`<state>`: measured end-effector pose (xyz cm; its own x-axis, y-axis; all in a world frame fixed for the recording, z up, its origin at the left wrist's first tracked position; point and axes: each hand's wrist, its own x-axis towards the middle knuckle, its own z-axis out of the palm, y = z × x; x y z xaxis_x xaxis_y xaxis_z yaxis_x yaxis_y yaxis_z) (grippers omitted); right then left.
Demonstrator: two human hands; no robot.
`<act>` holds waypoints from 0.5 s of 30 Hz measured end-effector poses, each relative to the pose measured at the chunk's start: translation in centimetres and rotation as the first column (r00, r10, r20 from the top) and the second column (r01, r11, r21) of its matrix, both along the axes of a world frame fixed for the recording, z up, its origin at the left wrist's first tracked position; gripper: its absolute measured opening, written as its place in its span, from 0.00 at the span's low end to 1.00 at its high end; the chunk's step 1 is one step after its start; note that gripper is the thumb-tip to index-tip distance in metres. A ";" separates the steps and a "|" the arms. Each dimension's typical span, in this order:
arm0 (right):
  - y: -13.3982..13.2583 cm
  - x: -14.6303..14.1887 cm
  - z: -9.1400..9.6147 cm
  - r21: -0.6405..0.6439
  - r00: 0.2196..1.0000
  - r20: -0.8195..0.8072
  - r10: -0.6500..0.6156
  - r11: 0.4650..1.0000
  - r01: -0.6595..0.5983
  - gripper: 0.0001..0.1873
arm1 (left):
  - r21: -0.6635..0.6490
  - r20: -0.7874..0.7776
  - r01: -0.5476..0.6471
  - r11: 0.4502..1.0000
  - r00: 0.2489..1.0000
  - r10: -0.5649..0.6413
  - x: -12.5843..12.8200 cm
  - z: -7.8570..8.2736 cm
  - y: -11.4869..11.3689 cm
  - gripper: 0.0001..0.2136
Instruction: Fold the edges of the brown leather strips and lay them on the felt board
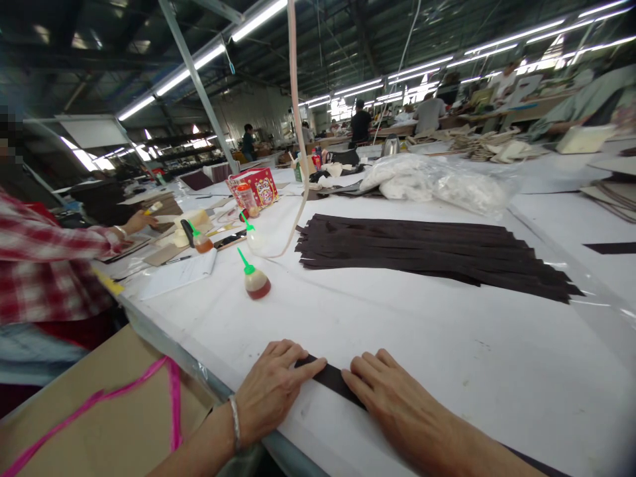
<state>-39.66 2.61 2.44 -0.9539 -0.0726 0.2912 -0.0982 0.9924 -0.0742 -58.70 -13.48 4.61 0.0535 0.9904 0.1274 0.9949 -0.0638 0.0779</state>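
Note:
My left hand [271,391] and my right hand [397,404] lie flat on a dark strip [332,377] at the near edge of the white table [397,331]. The fingers of both hands are stretched out and press down on the strip, left fingertips on its end, right hand further along it. A silver bracelet sits on my left wrist. Beyond, a pile of several dark strips [432,252] is spread across the table's middle. A small glue bottle with a green nozzle [254,278] stands to the left of the pile.
A person in a red plaid sleeve [50,258] works at the left with more glue bottles [199,238] and papers. A clear bag of white material [437,182] lies behind the pile. A brown cardboard box with pink tape [114,411] sits below the table edge. A cord [297,132] hangs down.

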 end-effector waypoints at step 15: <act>1.3 4.5 0.0 -0.044 0.998 0.061 -0.022 0.999 0.025 0.13 | -0.001 -0.115 0.048 0.999 0.992 -0.048 0.4 0.5 0.6 0.27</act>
<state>-35.18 3.91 2.47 -0.9712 -0.0383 0.2351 -0.0690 0.9899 -0.1238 -58.30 -12.92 5.07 0.1153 0.9861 0.1196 0.9931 -0.1116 -0.0373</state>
